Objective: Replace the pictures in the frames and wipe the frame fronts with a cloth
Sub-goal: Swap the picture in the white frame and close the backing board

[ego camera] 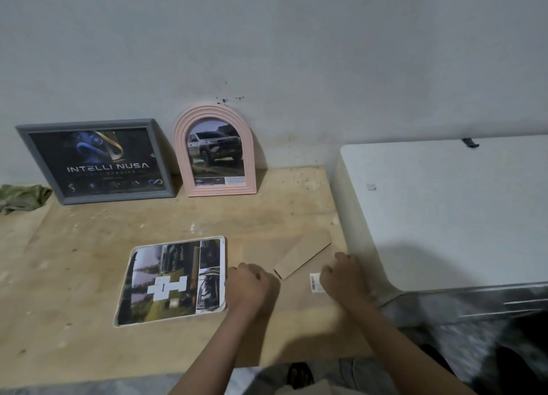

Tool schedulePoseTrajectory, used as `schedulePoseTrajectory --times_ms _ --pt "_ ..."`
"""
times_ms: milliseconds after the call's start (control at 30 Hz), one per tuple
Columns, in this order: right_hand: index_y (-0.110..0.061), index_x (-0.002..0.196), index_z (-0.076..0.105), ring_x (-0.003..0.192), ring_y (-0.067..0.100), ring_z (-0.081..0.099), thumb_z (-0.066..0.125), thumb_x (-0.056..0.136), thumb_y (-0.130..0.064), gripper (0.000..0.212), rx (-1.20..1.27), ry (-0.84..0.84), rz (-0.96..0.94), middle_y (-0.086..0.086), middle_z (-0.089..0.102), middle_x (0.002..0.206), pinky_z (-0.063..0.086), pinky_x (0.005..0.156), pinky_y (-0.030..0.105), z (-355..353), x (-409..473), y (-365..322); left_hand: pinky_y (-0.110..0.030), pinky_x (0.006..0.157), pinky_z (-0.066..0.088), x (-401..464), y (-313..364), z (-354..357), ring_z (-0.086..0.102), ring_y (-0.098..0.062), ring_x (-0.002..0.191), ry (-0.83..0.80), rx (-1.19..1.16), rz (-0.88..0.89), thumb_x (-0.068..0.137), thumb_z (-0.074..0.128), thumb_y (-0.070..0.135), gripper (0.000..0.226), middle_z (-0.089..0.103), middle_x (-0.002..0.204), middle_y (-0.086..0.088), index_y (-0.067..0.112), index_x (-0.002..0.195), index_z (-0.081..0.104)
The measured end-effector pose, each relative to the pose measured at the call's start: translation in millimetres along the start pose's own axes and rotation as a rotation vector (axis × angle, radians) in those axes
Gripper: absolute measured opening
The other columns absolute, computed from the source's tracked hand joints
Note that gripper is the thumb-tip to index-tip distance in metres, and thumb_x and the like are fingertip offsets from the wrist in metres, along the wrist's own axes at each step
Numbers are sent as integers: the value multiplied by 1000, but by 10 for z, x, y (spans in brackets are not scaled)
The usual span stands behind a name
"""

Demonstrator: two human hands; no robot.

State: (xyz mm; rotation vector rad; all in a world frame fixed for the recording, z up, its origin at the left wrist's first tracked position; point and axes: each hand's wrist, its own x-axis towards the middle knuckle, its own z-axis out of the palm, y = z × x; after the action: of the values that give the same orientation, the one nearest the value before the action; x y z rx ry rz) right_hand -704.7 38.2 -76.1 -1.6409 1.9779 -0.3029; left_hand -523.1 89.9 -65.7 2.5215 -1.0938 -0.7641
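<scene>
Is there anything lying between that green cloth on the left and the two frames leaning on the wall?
Nothing visible. The green cloth lies right beside the grey frame, with bare table between it and the pink arched frame. Both hands are far off.

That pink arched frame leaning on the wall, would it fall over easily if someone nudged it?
Probably yes. The pink arched frame stands tilted on its narrow bottom edge, with only its rounded top against the wall, so a sideways push would likely slide or topple it. It looks light and stiff. Its front may be glazed, so possibly fragile.
</scene>
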Motion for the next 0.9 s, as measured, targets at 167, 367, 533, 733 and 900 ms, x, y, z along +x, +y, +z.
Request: schedulePoseTrajectory --times_ms 167,367,533,733,900 --pt "0 104 56 86 30 51 51 84 -20 29 5 16 55 18 57 106 36 68 29 92 9 -37 -38 90 46 19 99 40 54 -40 110 24 -83 -159 85 52 31 36 57 116 -21 2 107 59" --pt "-8 94 55 98 36 58 51 85 -15 12 215 0 192 23 60 110 32 55 20 115 98 -15 -35 81 45 25 77 -31 55 -39 104 67 -223 -166 80 50 16 9 60 106 -18 15 80 59" --pt "0 119 61 92 32 67 56 86 -5 33 406 14 153 17 66 111 47 57 18 85 69 -72 -32 63 43 102 -110 -168 58 -35 75 134 -326 -39 75 52 3 16 63 75 -15 13 63 54" --pt "-17 102 67 75 19 69 60 81 -12 22 383 -52 11 0 72 92 54 50 27 161 -97 -386 -28 67 37 209 -465 -510 47 -24 73 190 -364 -28 77 53 -2 19 55 75 -6 16 69 56" --pt "-34 86 65 69 8 67 57 73 -18 22 323 -167 -118 -14 71 82 49 50 21 341 -275 -809 -25 58 33 376 -919 -860 48 -24 69 220 -320 -55 78 53 -1 13 58 73 -11 4 74 64"
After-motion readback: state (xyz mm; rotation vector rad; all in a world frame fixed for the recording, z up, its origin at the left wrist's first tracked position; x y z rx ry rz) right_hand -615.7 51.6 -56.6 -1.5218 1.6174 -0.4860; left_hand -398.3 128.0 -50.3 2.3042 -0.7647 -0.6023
